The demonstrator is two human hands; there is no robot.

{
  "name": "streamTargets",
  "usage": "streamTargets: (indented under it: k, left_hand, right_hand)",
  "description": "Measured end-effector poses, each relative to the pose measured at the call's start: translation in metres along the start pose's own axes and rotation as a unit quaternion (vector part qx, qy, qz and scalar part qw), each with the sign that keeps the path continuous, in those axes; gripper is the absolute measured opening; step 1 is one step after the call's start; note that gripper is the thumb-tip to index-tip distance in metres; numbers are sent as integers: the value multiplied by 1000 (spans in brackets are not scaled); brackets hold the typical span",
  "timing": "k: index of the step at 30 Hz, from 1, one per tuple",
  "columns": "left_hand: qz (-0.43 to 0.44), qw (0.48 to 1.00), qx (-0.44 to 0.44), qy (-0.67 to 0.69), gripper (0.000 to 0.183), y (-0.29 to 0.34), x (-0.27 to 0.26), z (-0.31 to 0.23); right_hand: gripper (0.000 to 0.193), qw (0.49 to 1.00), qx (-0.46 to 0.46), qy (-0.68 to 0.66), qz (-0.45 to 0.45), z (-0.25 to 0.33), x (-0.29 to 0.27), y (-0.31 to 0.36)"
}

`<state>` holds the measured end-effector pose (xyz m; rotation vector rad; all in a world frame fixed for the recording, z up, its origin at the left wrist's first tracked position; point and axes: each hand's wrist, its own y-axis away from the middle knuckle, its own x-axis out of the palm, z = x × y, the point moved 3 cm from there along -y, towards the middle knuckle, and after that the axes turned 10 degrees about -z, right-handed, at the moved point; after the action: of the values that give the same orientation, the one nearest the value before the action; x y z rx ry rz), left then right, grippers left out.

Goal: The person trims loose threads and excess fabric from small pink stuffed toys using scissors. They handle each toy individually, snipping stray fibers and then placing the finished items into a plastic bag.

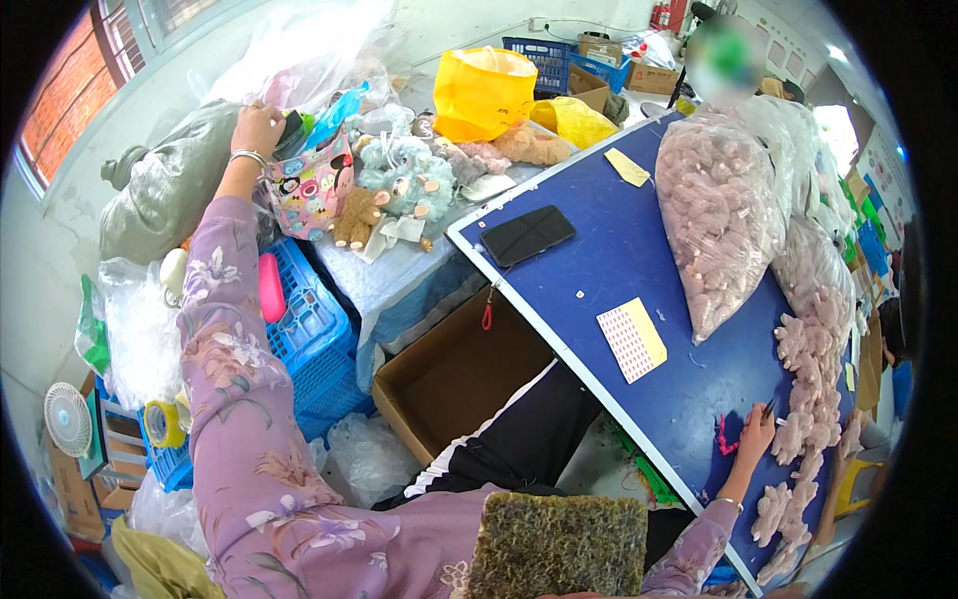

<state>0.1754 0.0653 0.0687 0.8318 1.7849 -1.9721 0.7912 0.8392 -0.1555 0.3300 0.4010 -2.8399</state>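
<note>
At the upper left, my left hand reaches with bent fingers to the top of a patterned pink fabric bag, beside a grey-green sack; what the fingers hold is hidden. On the bag's right lie a small brown plush bear and a light-blue plush toy. Over the blue table at the lower right, my right hand is closed on a small dark slim tool. Near it lie a bright pink strip and a row of pinkish plush toys.
Clear bags of pink plush stand at the table's far right. A black phone and a label sheet lie on the table. Below are an open cardboard box and blue crates. Another person's hand shows at right.
</note>
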Motion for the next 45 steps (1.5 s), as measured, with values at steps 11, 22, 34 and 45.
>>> streamTargets:
  k: [11,22,34,45]
  left_hand:
    - [-245,855,328,319,10,11,-179,-295]
    - [-187,418,541,705,23,216,-308,-750]
    - [-189,335,574,723,8,392,-398,-1052]
    - [-174,352,602,696,5,480,-426,-1170]
  right_hand:
    - [35,993,-21,106,-52,27,11,10]
    - [21,977,-144,151,42,50,7,31]
    - [33,971,-200,35,123,49,25,76]
    - [44,946,-175,-229,146,51,-25,93]
